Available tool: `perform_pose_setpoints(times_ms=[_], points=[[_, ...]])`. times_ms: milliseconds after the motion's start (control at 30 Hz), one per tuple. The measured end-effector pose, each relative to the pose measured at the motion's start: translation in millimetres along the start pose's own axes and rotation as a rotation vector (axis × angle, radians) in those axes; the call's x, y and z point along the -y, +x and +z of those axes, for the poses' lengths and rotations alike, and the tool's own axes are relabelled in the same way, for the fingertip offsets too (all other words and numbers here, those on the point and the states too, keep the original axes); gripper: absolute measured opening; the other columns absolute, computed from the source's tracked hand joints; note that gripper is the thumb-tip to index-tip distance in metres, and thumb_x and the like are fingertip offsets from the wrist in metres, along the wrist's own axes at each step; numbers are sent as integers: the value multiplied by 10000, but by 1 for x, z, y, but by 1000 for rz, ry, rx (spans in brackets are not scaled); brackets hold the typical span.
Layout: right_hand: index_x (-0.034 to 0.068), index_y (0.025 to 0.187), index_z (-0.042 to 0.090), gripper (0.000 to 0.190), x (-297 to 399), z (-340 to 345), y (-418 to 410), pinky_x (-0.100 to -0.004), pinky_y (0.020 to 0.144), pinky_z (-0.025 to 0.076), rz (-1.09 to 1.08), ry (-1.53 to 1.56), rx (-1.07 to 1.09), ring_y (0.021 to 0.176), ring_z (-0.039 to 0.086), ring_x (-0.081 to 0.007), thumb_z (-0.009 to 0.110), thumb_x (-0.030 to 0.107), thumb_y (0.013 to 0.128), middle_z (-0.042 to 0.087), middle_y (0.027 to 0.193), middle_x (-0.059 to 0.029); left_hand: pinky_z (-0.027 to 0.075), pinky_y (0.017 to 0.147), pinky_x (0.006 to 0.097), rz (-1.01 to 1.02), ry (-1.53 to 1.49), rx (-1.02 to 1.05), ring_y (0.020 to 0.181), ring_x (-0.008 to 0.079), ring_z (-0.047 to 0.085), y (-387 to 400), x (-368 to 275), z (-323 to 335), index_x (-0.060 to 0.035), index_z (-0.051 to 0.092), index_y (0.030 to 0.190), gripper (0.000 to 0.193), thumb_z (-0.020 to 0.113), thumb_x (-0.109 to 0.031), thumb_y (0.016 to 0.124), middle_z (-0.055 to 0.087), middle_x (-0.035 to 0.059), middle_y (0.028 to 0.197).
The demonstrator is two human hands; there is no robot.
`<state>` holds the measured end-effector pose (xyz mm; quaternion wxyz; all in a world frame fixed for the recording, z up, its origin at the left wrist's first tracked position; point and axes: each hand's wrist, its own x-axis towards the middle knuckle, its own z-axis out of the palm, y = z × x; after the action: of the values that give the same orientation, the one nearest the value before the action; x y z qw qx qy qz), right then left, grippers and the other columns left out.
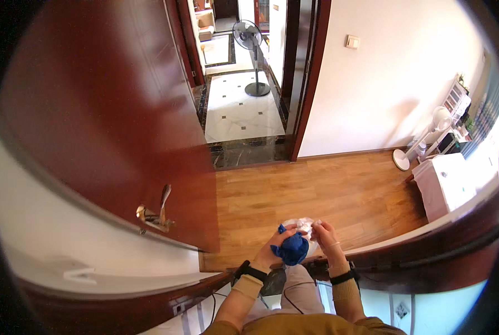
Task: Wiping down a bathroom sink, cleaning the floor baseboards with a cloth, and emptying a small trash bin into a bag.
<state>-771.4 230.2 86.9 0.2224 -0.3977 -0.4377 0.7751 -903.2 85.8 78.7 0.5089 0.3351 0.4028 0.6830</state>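
Observation:
In my left hand (277, 242) is a crumpled bundle of dark blue cloth (293, 248), gripped in front of my body. A thin, whitish translucent plastic bag (304, 225) hangs just beyond the cloth, between my two hands. The fingertips of my right hand (325, 235) pinch the bag's right edge. Part of the bag is hidden behind the cloth and my fingers. Both forearms reach forward with black straps over tan cuffs.
A dark red door (119, 125) with a metal handle (164, 209) stands open on the left. Ahead, a black pedestal fan (257, 89) stands on the hallway tiles. A white fan (401, 160) and a cloth-covered table (435, 184) are at right on the wood floor (316, 188).

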Motion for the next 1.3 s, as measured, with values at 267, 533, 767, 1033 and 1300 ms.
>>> perform_pose_setpoints(times_ms=[267, 533, 767, 1033, 1300], points=[[-20, 882, 635, 271, 47, 31, 147, -231, 506, 431, 66, -426, 271, 574, 540, -101, 611, 247, 846, 636, 737, -68, 455, 830, 229, -342, -193, -142, 980, 123, 561, 129, -32, -50, -53, 399, 1336, 544, 584, -222, 853, 574, 86, 1150], [-19, 779, 644, 278, 101, 74, 275, -233, 474, 421, 81, -522, 316, 554, 529, -96, 626, 254, 827, 591, 660, -36, 454, 817, 239, -228, -99, -122, 976, 127, 550, 241, -54, -108, -45, 414, 1328, 526, 593, -159, 847, 559, 72, 1130], [6, 716, 615, 240, 155, 109, 385, -252, 448, 407, -122, -650, 290, 510, 502, -89, 639, 232, 793, 537, 597, -6, 430, 866, 244, -176, -22, -246, 1040, 116, 513, 344, -86, -199, -39, 395, 1339, 521, 579, -100, 855, 513, 69, 1237], [53, 750, 617, 174, 210, 182, 494, -191, 504, 392, -132, -514, 273, 563, 488, -51, 613, 205, 834, 554, 640, 24, 415, 878, 236, -334, 121, 4, 1051, 116, 515, 466, -95, -304, -45, 461, 1298, 498, 609, -177, 841, 531, 59, 1216], [29, 751, 598, 189, 242, 249, 616, -261, 524, 425, -248, -629, 153, 578, 532, -131, 585, 190, 848, 573, 668, -35, 442, 641, 245, -203, 346, -319, 674, 81, 549, 575, -146, -386, -22, 689, 853, 174, 611, -175, 828, 632, 2, 726]])
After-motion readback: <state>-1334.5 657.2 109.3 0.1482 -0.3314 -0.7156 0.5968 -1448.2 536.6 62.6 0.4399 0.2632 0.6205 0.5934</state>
